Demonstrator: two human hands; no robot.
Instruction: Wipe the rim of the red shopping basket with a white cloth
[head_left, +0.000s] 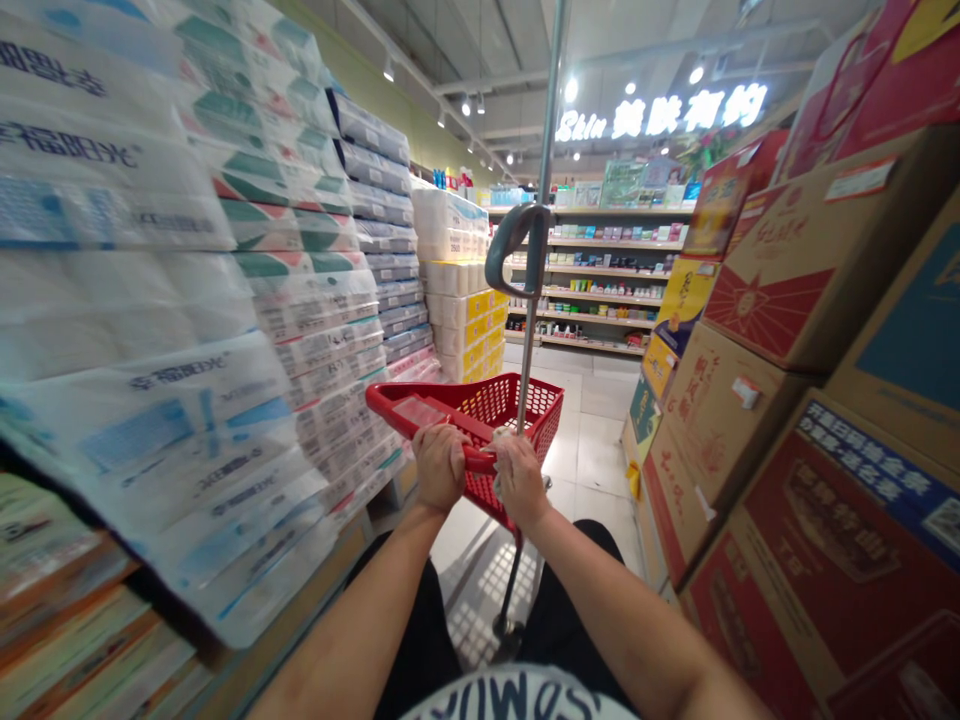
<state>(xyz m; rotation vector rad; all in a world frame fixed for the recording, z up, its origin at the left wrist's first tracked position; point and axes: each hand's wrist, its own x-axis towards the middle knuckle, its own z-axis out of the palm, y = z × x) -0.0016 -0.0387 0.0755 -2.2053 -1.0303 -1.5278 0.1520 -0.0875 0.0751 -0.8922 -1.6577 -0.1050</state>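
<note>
A red plastic shopping cart (546,408) with a perforated basket stands just ahead of my body. My left hand (439,466) is wrapped round its red handle, near the middle. Close to its right, my right hand (519,480) is closed on the same handle, with a small whitish crumpled cloth or tissue (498,486) showing at its fingers. A metal pole (529,350) with a grey loop grip (519,250) rises beside my right hand and passes in front of the basket.
Stacked tissue packs (300,300) line the left side. Cardboard boxes (757,400) are piled along the right. Between them a tiled aisle floor (600,430) leads to shelves of small goods (600,272) at the back.
</note>
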